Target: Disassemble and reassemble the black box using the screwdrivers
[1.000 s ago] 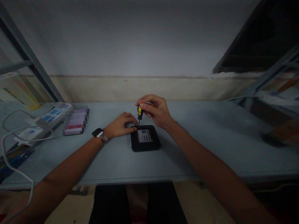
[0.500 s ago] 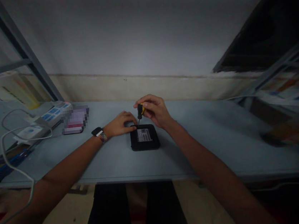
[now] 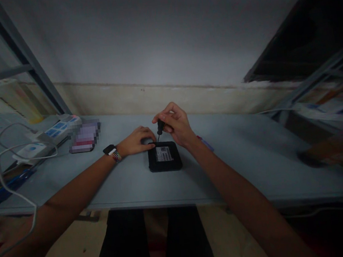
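Observation:
A flat black box (image 3: 175, 160) with rounded corners lies on the desk, a white printed label on its upward face. At its far left corner is my left hand (image 3: 137, 141), the thumb on the edge and the fingers curled beyond it, steadying the box. My right hand (image 3: 175, 124) is closed around the handle of a screwdriver (image 3: 160, 127). The screwdriver stands nearly upright, slightly tilted, its tip down at the far left edge of the box. What the tip meets is too small to make out.
A phone (image 3: 85, 136) and a white power strip (image 3: 62, 132) with cables lie to the left on the desk (image 3: 128, 187). A small coloured item (image 3: 206, 143) lies partly behind my right wrist. Metal posts rise on both sides, and blurred items sit at the right.
My right hand has shifted its fingers on the screwdriver handle, covering more of it and rising slightly. The small item by my right wrist now shows more. Box and left hand stay together.

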`<action>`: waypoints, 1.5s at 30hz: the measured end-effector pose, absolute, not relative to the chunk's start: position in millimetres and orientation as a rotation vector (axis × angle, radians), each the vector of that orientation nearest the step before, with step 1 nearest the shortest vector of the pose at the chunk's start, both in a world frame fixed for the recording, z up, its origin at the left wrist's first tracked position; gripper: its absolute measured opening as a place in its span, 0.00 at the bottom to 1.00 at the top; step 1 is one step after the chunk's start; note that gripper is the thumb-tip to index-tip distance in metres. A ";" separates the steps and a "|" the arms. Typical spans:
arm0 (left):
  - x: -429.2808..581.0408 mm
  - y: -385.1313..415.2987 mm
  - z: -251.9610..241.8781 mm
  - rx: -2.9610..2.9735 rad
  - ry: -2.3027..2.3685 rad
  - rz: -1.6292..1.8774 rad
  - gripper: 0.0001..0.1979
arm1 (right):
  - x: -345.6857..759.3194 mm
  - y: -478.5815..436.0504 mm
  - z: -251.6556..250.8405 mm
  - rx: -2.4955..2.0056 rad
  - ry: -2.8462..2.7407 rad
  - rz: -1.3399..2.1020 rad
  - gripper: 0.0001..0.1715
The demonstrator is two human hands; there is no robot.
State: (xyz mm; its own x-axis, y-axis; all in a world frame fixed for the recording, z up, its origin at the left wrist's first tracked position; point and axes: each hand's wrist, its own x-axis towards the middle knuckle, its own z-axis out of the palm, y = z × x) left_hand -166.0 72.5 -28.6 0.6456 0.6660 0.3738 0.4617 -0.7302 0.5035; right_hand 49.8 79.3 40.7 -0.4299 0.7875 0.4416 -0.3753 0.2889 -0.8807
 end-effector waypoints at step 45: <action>-166.4 68.9 -26.1 2.491 0.911 0.779 0.15 | 48.9 82.3 40.5 -0.411 -1.537 1.250 0.25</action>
State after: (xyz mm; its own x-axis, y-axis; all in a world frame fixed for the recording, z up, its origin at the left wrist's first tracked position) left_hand -166.4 68.9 -26.1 0.6371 0.6769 0.3688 0.4692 -0.7201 0.5112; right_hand 48.9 82.3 40.5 -0.3773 0.7776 0.5030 -0.3339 0.3924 -0.8571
